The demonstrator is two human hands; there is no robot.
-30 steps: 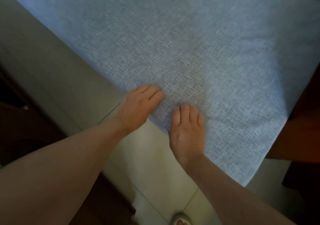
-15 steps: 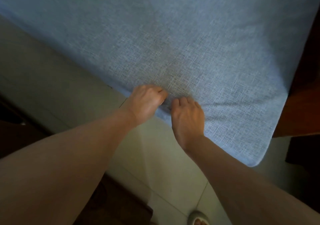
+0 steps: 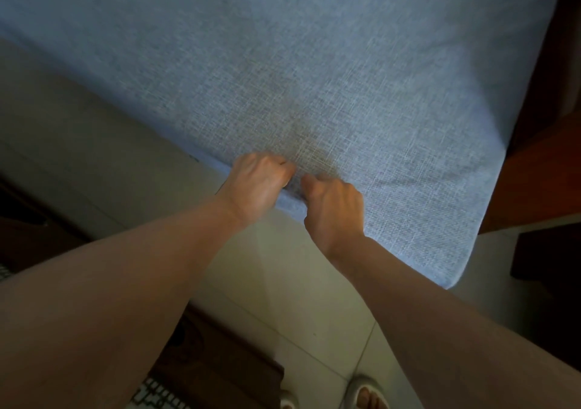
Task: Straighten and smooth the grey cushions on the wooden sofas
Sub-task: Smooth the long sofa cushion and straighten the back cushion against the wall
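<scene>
I've got my left hand [image 3: 262,185] and right hand [image 3: 334,209] curled tight, pinching the near edge of the large grey woven-fabric seat cushion [image 3: 314,78] on the dark wooden sofa frame [image 3: 540,169], and I reckon an even pull comes next.

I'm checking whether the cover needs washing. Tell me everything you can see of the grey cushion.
The grey cushion is large and flat, covered in a coarse blue-grey woven cloth with a visible crosshatch weave. Its near right corner is rounded and juts out over the pale tiled floor. A faint darker patch shows near the front edge; whether it is a stain or shadow is unclear. Both the left hand and right hand grip that front edge, fingers curled into the cloth. Dark wood borders its right side.
</scene>
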